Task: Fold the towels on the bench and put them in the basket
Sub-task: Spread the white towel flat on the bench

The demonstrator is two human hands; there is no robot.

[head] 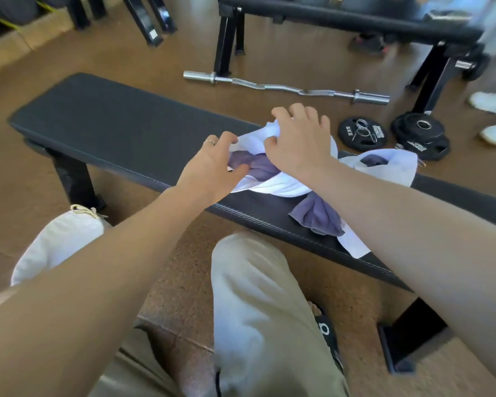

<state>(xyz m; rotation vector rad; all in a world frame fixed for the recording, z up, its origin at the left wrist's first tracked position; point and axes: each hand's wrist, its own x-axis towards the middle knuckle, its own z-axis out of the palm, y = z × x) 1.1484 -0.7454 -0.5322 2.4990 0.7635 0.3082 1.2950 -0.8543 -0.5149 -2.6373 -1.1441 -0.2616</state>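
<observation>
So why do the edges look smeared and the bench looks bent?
Head view: wide-angle lens bows the bench; motion blur smears the top right corner and the trouser leg; the hands on the towels stay fairly sharp; soft, even light, faint glare on the curl bar.

Crumpled white towels (281, 186) and purple towels (317, 214) on black bench (121, 138)

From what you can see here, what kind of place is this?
Most likely a gym: a padded bench holding towels, a curl bar on the floor and weight plates beside it.
</observation>
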